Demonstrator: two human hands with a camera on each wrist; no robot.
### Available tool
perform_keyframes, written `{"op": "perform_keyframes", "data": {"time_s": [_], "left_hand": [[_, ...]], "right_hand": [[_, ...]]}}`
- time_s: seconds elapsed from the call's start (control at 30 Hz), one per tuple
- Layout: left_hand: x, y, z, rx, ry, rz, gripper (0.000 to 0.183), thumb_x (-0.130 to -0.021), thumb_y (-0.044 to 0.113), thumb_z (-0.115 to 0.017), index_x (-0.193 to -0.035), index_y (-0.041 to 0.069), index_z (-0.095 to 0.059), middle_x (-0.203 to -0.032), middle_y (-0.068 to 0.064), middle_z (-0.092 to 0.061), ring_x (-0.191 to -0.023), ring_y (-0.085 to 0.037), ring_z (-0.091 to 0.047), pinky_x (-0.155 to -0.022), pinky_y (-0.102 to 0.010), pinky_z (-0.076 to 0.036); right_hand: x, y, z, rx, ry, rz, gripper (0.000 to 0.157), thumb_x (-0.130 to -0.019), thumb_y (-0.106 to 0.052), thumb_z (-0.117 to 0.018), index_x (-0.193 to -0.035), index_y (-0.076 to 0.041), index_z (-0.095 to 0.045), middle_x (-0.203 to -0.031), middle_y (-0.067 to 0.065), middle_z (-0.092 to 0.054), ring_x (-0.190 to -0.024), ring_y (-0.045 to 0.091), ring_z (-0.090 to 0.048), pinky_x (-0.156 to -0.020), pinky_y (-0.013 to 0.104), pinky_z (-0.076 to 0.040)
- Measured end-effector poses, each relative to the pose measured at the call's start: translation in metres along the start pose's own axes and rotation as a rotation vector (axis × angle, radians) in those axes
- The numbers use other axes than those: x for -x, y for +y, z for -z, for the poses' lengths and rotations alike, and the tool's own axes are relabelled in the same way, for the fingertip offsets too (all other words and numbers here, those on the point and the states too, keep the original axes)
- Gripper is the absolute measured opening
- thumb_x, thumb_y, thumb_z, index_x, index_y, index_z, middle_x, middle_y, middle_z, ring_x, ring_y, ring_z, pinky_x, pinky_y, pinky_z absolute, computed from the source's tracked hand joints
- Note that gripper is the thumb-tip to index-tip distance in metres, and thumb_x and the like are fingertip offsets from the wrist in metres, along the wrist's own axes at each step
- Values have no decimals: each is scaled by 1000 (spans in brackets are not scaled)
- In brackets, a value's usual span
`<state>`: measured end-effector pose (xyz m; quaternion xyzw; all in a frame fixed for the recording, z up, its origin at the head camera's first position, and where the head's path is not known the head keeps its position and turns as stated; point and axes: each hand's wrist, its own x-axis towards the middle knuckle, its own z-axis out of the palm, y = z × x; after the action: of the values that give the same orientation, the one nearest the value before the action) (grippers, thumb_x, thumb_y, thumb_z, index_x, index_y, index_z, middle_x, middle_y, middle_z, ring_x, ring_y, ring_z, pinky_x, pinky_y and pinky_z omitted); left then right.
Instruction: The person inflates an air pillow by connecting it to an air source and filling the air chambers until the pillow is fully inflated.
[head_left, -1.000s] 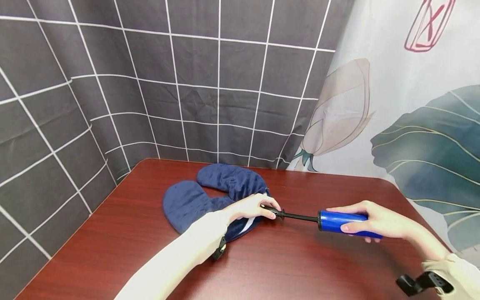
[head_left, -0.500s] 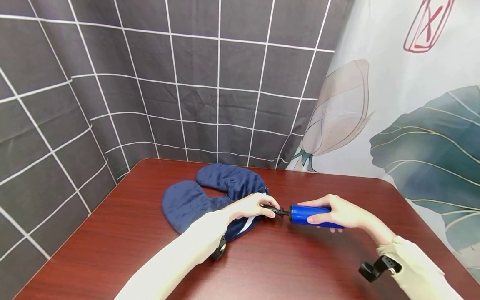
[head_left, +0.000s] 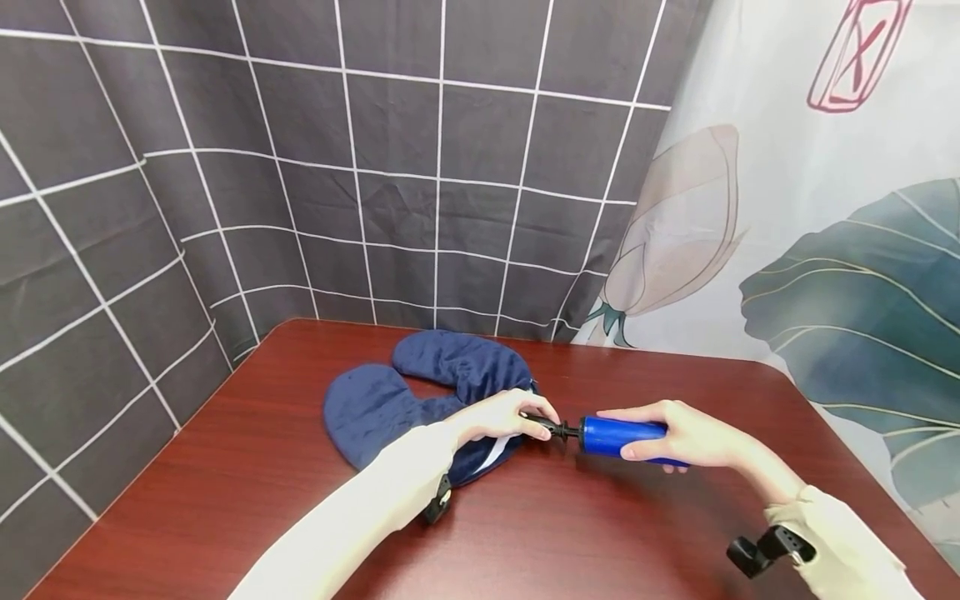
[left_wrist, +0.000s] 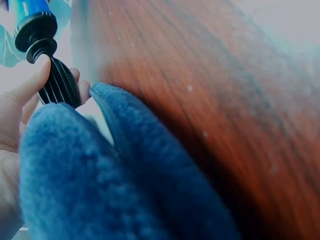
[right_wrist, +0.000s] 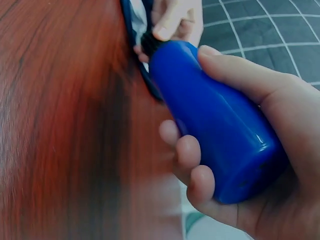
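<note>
In the head view, a hand pump (head_left: 622, 439) with a blue barrel lies between my two hands, its short black rod showing. My right hand (head_left: 686, 433) grips the barrel, and its curled fingers show round the blue plastic in the right wrist view. The pump's black ribbed end (left_wrist: 61, 82) is held between the thumb and fingers of my left hand (head_left: 502, 414). Close under that hand is a navy plush U-shaped neck pillow (head_left: 375, 408), with a white strip (head_left: 495, 451) at its open edge. Whether the black end meets anything inside the pillow is hidden.
The pillow and both hands are over a reddish-brown wooden table (head_left: 585, 533). A dark grey curtain with white grid lines (head_left: 390, 208) hangs behind it, and a pale floral curtain (head_left: 787, 208) at the right. Each wrist wears a black camera mount (head_left: 768, 550).
My right hand has moved left with the blue barrel, and most of the black rod has slid inside it. My left hand and the pillow have stayed in place.
</note>
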<state>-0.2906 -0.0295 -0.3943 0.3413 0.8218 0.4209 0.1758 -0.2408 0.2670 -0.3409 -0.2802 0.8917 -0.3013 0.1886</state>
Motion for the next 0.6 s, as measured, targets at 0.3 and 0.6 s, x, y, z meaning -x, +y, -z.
{"op": "perform_keyframes", "data": {"time_s": [0.3,0.6], "left_hand": [[1,-1,0,3,-1,16,23,-90,17,-71,-112,11,-71,-111,-6,-73,-91,-1,-57,-86,-16,-41],[1,-3,0,43,1,17,23,-90,17,-71,-112,9,-70,-113,-7,-72,-93,-1,-55,-87,-15,-40]], "right_hand": [[38,11,19,-36,-30,-29,57,-94,-27,-67,-147,-23,-47,-110,17,-61,-57,9,-61,-49,34,-52],[67,17,37,-46,-12,-80,53,-96,-22,-63,-147,-22,-48,-109,13,-64,-56,15,-63,-49,35,-53]]}}
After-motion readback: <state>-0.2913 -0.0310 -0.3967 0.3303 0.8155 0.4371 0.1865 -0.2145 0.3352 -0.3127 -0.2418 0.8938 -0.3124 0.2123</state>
